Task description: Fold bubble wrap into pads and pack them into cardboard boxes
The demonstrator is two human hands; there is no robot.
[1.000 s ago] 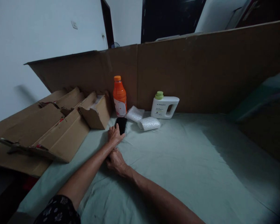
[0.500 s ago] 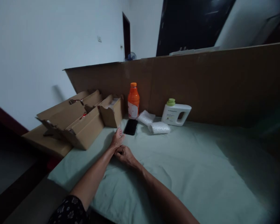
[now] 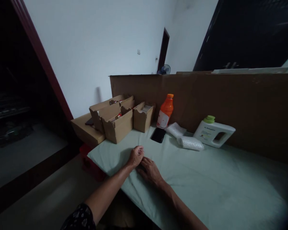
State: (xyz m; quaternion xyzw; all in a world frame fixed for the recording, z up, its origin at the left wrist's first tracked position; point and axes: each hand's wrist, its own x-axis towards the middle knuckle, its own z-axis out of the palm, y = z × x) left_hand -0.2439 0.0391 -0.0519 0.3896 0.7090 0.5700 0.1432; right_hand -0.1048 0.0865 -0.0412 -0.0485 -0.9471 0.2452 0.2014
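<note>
My left hand [image 3: 136,155] rests on the pale green cloth [image 3: 206,179], its fingers curled loosely inward and nothing visible in them. Right beside it, my right hand [image 3: 150,171] lies low on the cloth with its fingers extended, the tips touching or nearly touching the left hand. Beyond both hands is a black smartphone [image 3: 158,135], lying flat. Past the phone stands an orange bottle [image 3: 166,110] with an orange cap. Two bubble-wrap pieces [image 3: 191,143] lie to the right of the phone, near a white jug [image 3: 212,132] with a green cap.
Several open cardboard boxes [image 3: 121,127] stand at the left, with small items inside. A flat cardboard box [image 3: 87,129] lies beside them. A tall cardboard panel [image 3: 252,108] runs along the back of the table. A red object [image 3: 91,164] is below the left edge.
My view has turned left, so things appear farther right. My right hand was closed at the left wrist; its fingers are now extended. My left fingers, stretched before, have curled.
</note>
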